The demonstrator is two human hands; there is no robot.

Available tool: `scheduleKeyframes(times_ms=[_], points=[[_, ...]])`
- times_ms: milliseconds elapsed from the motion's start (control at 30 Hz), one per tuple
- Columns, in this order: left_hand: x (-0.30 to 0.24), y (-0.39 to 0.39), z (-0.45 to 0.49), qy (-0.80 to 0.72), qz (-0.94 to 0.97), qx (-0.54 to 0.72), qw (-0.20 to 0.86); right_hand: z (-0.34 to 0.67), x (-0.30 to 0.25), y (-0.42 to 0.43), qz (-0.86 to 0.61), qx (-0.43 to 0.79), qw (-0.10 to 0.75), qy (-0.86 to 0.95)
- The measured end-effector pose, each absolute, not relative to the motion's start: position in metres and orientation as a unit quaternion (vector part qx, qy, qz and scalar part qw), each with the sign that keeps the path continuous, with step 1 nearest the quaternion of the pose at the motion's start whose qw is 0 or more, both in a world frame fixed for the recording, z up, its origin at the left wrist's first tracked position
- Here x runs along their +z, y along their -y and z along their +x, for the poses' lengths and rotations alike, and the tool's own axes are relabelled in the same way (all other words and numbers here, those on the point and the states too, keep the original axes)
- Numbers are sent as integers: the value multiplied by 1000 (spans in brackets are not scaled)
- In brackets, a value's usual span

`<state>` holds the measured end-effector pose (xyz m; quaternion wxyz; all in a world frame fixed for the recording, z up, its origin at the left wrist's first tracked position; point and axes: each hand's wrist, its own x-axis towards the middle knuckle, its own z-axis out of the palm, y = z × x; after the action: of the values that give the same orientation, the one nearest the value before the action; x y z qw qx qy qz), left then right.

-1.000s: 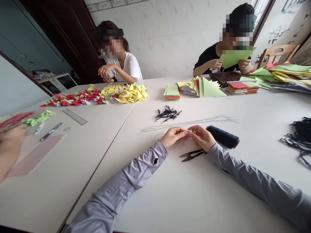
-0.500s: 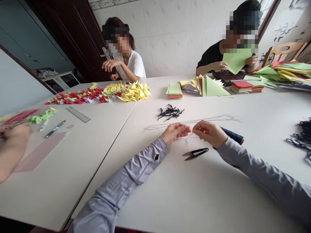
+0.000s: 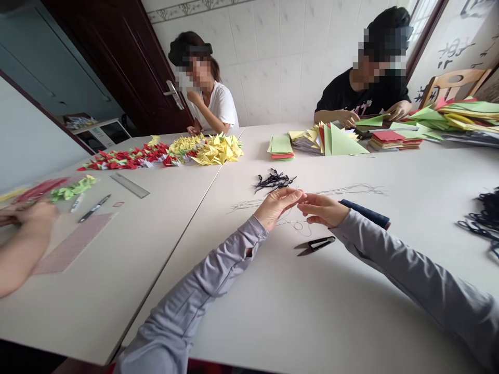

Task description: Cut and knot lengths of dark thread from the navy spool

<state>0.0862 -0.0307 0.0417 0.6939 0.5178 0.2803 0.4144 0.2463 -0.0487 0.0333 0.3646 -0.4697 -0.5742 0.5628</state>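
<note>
My left hand (image 3: 276,208) and my right hand (image 3: 325,209) meet fingertip to fingertip above the table, both pinching a thin dark thread (image 3: 299,227). A loose curl of it hangs or lies below them. Just in front of my hands lie black thread snips (image 3: 322,243), their blades pointing left. A dark blue thread spool (image 3: 366,214) rests beside my right wrist, partly behind the sleeve. Beyond my fingers stretch several long cut threads (image 3: 360,190). Behind my left hand is a small pile of dark knotted cords (image 3: 274,179).
Folded paper pieces (image 3: 218,149) are heaped at the far left, and paper stacks (image 3: 280,146) stand at the far right. More dark cords (image 3: 485,221) lie right. Two people sit opposite; another person's arm (image 3: 27,234) reaches in near a pen (image 3: 94,208) and ruler (image 3: 130,185).
My hands have come closer together, the right one shifting left and turning. The person opposite right has lowered a green sheet to the table; the other one has raised a hand to the face.
</note>
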Motion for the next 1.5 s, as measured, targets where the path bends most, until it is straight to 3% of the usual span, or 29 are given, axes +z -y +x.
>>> scheduleKeyframes(times_ms=[200, 633, 1033, 1500], points=[[34, 31, 88, -281, 520, 411, 694, 240, 24, 48, -449, 625, 397, 500], [27, 25, 85, -351, 506, 423, 665, 246, 19, 45, -504, 556, 346, 564], [25, 21, 81, -333, 488, 426, 685, 246, 25, 53, -461, 676, 299, 492], [20, 16, 69, -333, 432, 472, 693, 260, 28, 47, -454, 620, 319, 554]])
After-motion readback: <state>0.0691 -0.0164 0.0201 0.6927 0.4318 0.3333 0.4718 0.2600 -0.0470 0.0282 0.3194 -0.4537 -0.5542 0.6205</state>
